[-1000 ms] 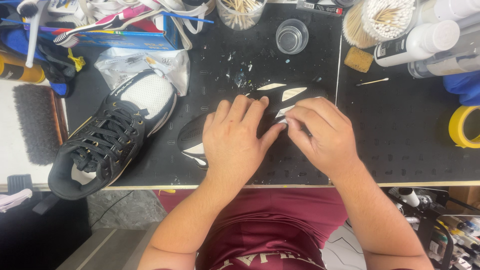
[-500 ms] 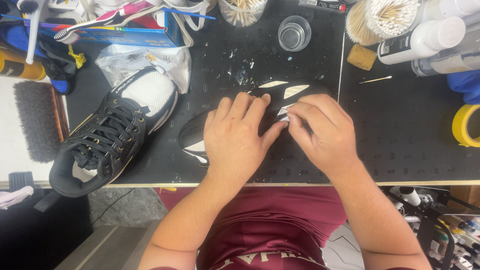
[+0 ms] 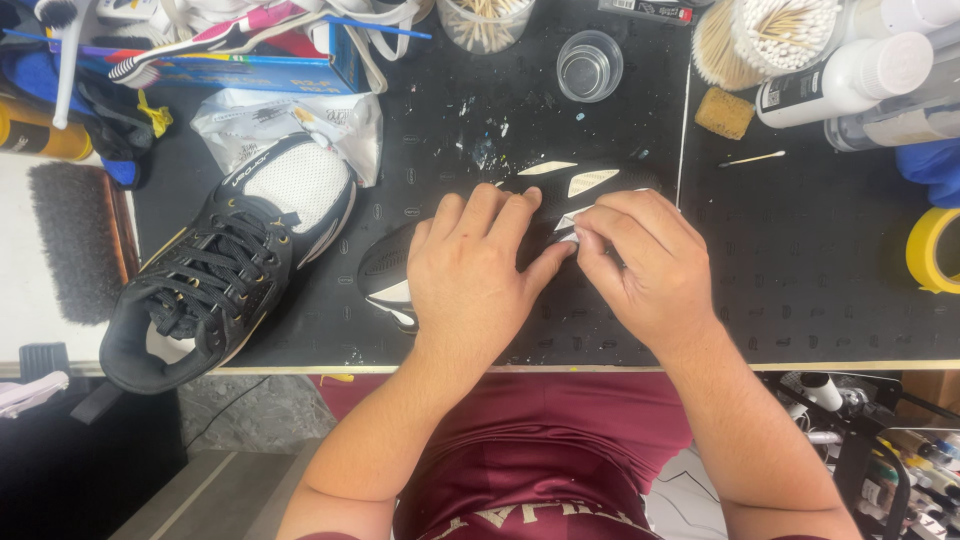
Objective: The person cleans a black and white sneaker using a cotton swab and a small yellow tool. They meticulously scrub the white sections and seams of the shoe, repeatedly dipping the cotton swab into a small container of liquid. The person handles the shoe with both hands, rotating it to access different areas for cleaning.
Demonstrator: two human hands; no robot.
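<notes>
L hand (image 3: 470, 270) is lying flat, hiding most of black insole (image 3: 385, 270); R hand (image 3: 645, 265) is pinching pale strip (image 3: 568, 232), mostly hidden.

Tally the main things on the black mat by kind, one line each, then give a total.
Black and white shoes: 2, one laced sneaker lying free, one black shoe under the left hand, which the right hand also works on
Clear cups of sticks or swabs: 2
Empty clear glass cup: 1
Tan sponge block: 1
Loose cotton swab: 1
Total: 7
</notes>
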